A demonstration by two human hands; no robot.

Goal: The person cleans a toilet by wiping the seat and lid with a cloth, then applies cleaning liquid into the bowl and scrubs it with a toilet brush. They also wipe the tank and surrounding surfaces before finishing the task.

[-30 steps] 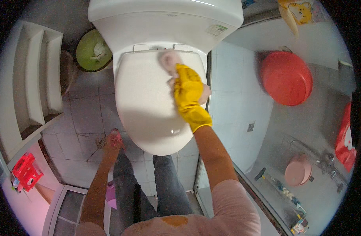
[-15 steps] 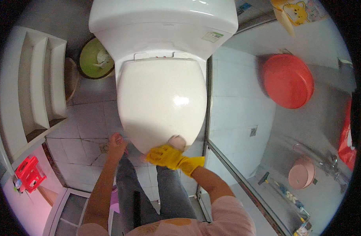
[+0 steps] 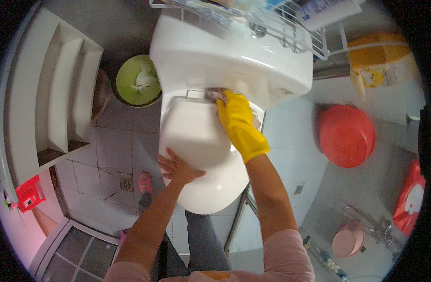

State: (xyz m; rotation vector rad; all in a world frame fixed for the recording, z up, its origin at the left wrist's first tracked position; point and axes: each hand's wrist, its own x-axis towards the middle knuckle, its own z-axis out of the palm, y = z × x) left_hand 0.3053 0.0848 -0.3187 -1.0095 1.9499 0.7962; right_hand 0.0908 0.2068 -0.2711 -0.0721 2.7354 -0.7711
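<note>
Where the view bends at the far left, a red plastic basket [image 3: 30, 194] sits just below a white open shelf unit [image 3: 42, 108], whose compartments face the toilet. Right of the unit, a lime-green round basin [image 3: 126, 96] with a dark rim stands on the tiled floor, a crumpled white item [image 3: 146, 81] inside it. Nearer the person, a square floor drain [image 3: 126, 184] lies just left of a pink slipper [image 3: 145, 182] on the person's foot.

The bare left hand [image 3: 178, 168] grasps nothing; its fingers are spread, palm down, on the left side of the closed white toilet lid [image 3: 213, 183]. Farther up and to the right, the right hand [image 3: 237, 120], in a yellow rubber glove, grips what is probably a pinkish rag [image 3: 214, 94], mostly covered by the fingers. That rag lies at the back of the lid, beside the hinge, below the toilet tank [image 3: 201, 51].

Above the tank, a white wire rack [image 3: 326, 42] reaches to the right. Beyond the toilet, a red plastic basin [image 3: 348, 136] leans by the wall, a small pink basin [image 3: 348, 240] sits lower down, and a red bag [image 3: 409, 202] hangs at the far right.
</note>
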